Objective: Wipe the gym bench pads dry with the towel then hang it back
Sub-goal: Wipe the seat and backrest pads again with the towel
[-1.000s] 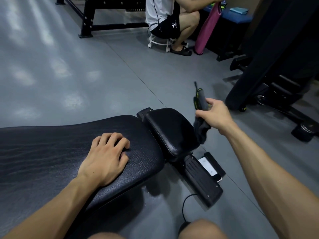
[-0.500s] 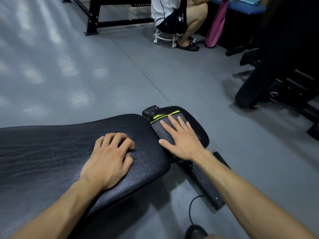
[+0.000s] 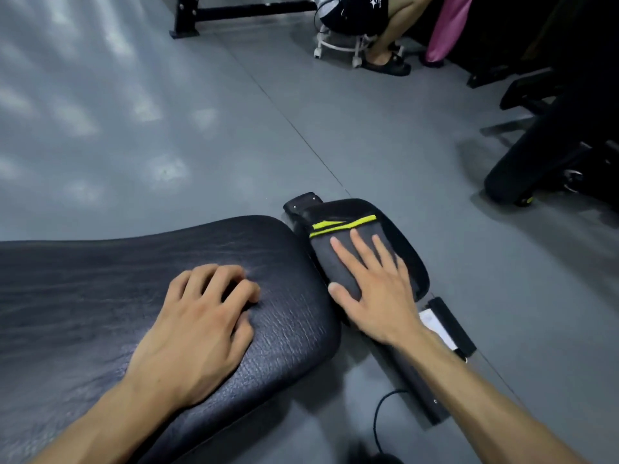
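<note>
Grey floor point(image 3: 167, 128) with a seam line. Far side: seated person point(image 3: 375, 25) on a white wheeled stool point(image 3: 338, 48) (sandalled foot beside it), pink mat point(image 3: 445, 31), black rack base point(image 3: 234, 15). Right: black machine point(image 3: 552, 155).

Large bench pad point(image 3: 100, 296) cut off by left edge; near part hidden under left hand point(image 3: 197, 329) and forearm. Left fingertips curled under, out of sight. Right hand point(image 3: 375, 289) hides middle of grey towel point(image 3: 338, 262); towel hides most of small pad point(image 3: 407, 249) top. Bench frame point(image 3: 415, 383) partly behind right forearm. Seated person point(image 3: 365, 15) cut off by top edge, only legs and shorts visible. Pink item point(image 3: 445, 31) cut off at top, kind unclear. Black machine point(image 3: 552, 135) runs off right edge. White-and-black flat object point(image 3: 445, 326) beside frame too indistinct to name. Cable point(image 3: 380, 420) end lost at bottom edge.
</note>
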Available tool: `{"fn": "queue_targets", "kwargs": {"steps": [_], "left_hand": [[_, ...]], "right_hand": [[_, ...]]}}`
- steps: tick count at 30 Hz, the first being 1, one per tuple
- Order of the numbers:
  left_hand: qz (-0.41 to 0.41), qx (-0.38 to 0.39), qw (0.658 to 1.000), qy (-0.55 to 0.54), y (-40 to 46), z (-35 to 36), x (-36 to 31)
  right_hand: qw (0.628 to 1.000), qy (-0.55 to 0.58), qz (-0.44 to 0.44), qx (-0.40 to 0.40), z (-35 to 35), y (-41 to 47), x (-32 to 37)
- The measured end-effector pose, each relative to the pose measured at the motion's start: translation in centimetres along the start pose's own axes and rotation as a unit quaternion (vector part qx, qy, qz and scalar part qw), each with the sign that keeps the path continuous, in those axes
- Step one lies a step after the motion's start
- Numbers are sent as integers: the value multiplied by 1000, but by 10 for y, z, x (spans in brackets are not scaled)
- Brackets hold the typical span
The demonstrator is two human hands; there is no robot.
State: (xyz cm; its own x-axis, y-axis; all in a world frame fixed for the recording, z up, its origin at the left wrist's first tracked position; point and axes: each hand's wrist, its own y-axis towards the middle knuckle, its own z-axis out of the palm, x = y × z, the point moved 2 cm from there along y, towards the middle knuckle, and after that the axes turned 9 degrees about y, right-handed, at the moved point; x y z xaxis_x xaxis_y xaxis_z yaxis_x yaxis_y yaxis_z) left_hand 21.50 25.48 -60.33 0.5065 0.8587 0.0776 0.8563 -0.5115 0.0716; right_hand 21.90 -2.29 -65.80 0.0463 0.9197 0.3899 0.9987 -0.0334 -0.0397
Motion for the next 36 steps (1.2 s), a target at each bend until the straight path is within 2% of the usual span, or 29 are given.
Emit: {"fn": "queue_targets", "kwargs": {"steps": [2, 5, 7, 9, 12, 15, 17, 21, 25, 27, 32, 36], "left_hand": [[0, 0, 1000, 1, 0, 1, -1], [0, 2, 1000, 1, 1, 0, 0], [2, 4, 1000, -2, 2, 1, -1], [3, 4, 1000, -1, 2, 1, -1], [3, 4, 1000, -6, 2, 0, -2], [-1, 3, 1000, -13, 1, -1, -1], [4, 0, 1000, -14, 2, 0, 0], [1, 0, 1000, -20, 1, 0, 0], [-1, -8, 1000, -25, 1, -1, 0], [-2, -9, 1000, -27, 0, 0, 1], [-3, -19, 1000, -20, -2, 1, -1], [-3, -26, 1000, -14, -2, 2, -2]], "right_hand": [[999, 18, -6, 33, -7, 6, -10], [994, 54, 70, 65, -14, 72, -10], [992, 61, 88, 62, -6, 117, 10], [997, 24, 37, 62, 5, 138, 38], [997, -11, -54, 60, 8, 107, 49], [996, -10, -89, 22, 3, 43, 25], [996, -18, -86, 34, -1, 31, 10], [996, 21, -14, 91, -7, 88, 14], [994, 67, 40, 70, -6, 117, 11], [995, 59, 51, 60, -7, 110, -3], [987, 68, 145, -6, -16, 68, -70], [975, 131, 170, -58, -9, 4, -81]]}}
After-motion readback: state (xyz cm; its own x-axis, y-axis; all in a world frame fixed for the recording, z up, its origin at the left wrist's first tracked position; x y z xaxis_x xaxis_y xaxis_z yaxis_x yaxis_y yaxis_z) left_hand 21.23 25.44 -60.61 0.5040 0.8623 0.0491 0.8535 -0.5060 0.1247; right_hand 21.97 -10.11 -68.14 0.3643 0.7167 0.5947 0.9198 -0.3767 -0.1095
